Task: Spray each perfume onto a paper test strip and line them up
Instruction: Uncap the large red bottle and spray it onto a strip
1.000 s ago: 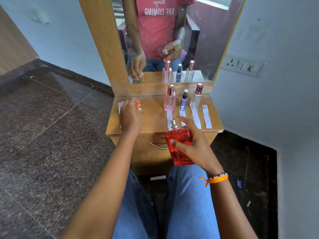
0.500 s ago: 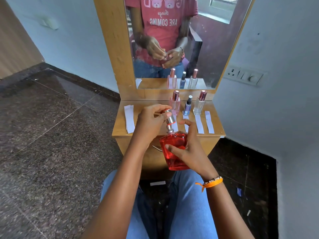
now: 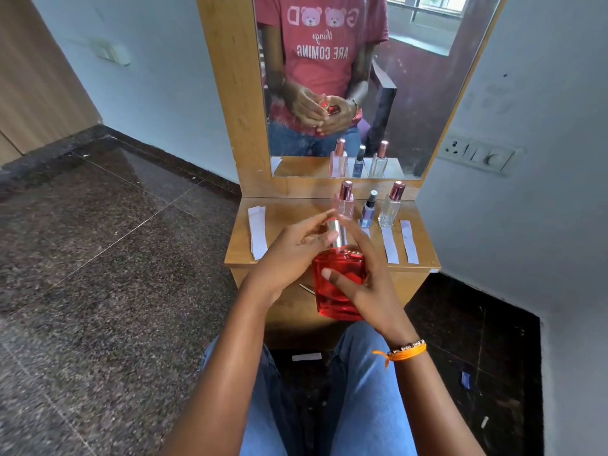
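The right hand (image 3: 365, 284) wraps the red perfume bottle (image 3: 339, 287) around its body, thumb across the front face, holding it upright in the air just ahead of the counter (image 3: 296, 255) front edge, above the lap. This keeps the glass steady while the left hand (image 3: 292, 255) closes its fingertips on the silver sprayer neck (image 3: 335, 230), probably to fit or pull a cap; the mirror hints at a red cap, though I cannot tell for sure.

At 12 o'clock from the bottle stand three smaller bottles: pink (image 3: 343, 202), blue (image 3: 368, 212) and clear (image 3: 391, 205), with white strips (image 3: 399, 241) lined up before them toward 1 o'clock. Spare strips (image 3: 257, 232) lie at 10 o'clock near the counter's left edge. The counter between is bare wood, open room for setting the bottle down.
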The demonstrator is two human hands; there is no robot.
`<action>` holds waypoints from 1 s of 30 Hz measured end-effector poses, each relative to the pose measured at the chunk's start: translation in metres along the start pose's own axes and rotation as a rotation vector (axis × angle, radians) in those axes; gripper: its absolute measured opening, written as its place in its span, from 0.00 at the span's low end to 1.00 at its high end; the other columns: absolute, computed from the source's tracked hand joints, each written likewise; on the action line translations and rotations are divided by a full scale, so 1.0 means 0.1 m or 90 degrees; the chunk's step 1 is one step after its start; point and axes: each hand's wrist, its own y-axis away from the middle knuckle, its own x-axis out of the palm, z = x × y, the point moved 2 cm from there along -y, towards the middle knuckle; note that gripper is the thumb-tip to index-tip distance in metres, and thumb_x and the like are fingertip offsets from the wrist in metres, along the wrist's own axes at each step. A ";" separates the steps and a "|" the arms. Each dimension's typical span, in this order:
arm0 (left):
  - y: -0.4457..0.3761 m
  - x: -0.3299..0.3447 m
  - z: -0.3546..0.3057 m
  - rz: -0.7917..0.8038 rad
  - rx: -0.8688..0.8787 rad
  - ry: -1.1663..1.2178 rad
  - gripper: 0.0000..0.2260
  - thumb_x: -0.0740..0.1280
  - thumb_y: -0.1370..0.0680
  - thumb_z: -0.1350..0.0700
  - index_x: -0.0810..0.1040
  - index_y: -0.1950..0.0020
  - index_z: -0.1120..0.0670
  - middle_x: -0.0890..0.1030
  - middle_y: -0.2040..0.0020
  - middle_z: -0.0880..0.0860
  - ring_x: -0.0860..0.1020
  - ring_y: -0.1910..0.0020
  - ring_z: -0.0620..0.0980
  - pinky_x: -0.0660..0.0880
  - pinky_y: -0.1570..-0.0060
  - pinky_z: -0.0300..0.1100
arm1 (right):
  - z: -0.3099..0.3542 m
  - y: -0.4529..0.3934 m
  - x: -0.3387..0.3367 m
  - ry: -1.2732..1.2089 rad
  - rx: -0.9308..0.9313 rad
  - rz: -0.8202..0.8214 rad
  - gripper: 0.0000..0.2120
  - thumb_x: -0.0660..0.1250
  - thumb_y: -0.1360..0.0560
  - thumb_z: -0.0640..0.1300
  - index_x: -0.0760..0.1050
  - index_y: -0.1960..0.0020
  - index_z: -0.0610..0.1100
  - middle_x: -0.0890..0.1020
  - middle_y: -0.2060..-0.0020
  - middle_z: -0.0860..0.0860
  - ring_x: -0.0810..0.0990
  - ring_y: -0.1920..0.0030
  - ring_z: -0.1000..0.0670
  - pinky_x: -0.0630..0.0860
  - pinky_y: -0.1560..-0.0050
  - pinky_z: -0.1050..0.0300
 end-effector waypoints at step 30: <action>0.00 -0.08 0.42 -0.101 0.043 -0.041 0.17 0.71 0.31 0.54 0.77 0.44 0.43 0.83 0.51 0.44 0.78 0.51 0.47 0.75 0.44 0.52 | 0.45 -0.64 -0.39 0.036 -0.023 0.149 0.18 0.64 0.24 0.30 0.76 0.41 0.50 0.84 0.51 0.41 0.82 0.51 0.48 0.78 0.44 0.56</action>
